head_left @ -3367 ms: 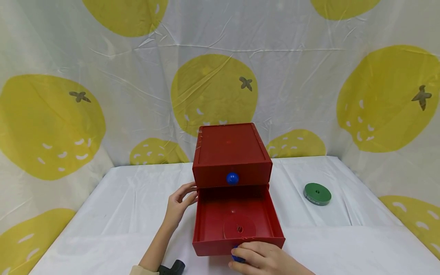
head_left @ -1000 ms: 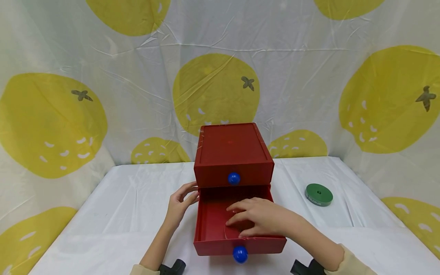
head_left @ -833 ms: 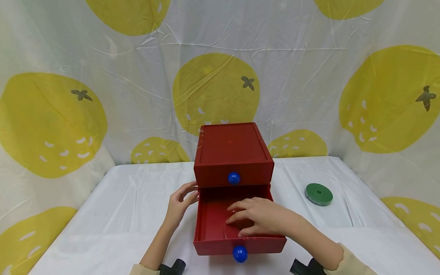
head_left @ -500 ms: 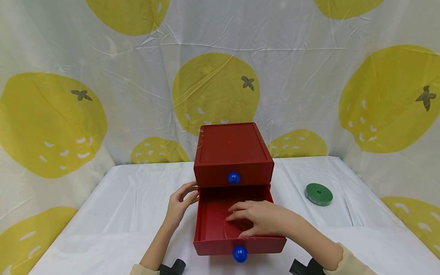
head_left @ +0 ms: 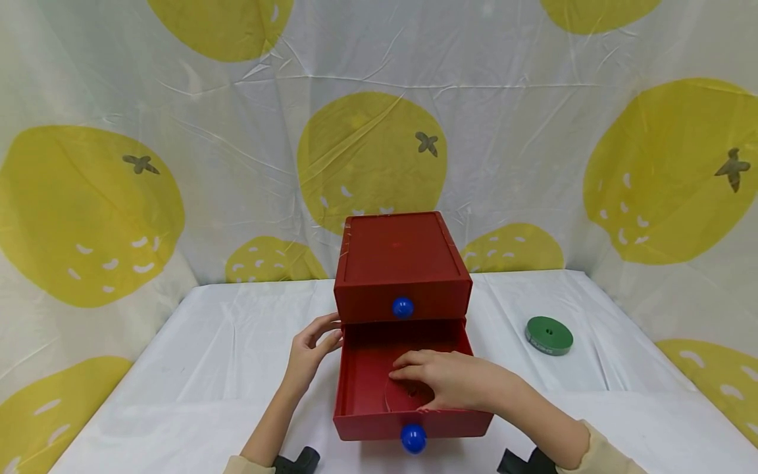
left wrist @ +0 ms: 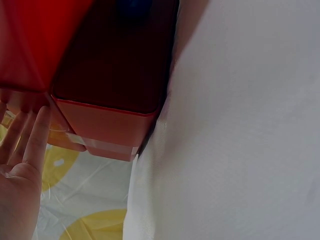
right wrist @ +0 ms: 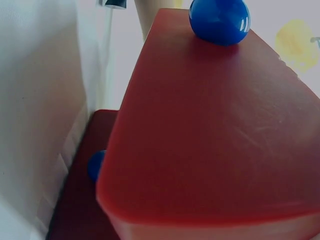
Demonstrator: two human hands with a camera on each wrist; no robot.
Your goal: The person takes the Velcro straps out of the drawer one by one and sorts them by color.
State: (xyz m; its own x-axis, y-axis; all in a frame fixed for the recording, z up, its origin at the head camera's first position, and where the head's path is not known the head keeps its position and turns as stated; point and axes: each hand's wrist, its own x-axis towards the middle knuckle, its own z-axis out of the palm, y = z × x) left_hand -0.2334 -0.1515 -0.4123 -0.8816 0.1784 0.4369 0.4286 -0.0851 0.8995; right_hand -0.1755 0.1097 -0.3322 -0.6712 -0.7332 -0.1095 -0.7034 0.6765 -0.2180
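Note:
A red drawer cabinet stands on the table, its upper drawer closed behind a blue knob. The drawer below is pulled out. Inside it, near the front, lies a flat red roll with a small centre hole. My right hand reaches in over the right side, fingers at the roll's far rim and thumb at its near rim, pinching it. The left hand rests its extended fingers against the cabinet's left side; the left wrist view shows those fingers on the red wall.
A green flat roll lies on the white tablecloth, right of the cabinet. The right wrist view shows the pulled-out drawer's front and a lower blue knob beneath. A lemon-printed curtain hangs behind.
Since the earliest frame the right hand has left the open drawer's knob and gone into the drawer. In the last second its fingers have drawn closer around the red roll. The left hand stays put.

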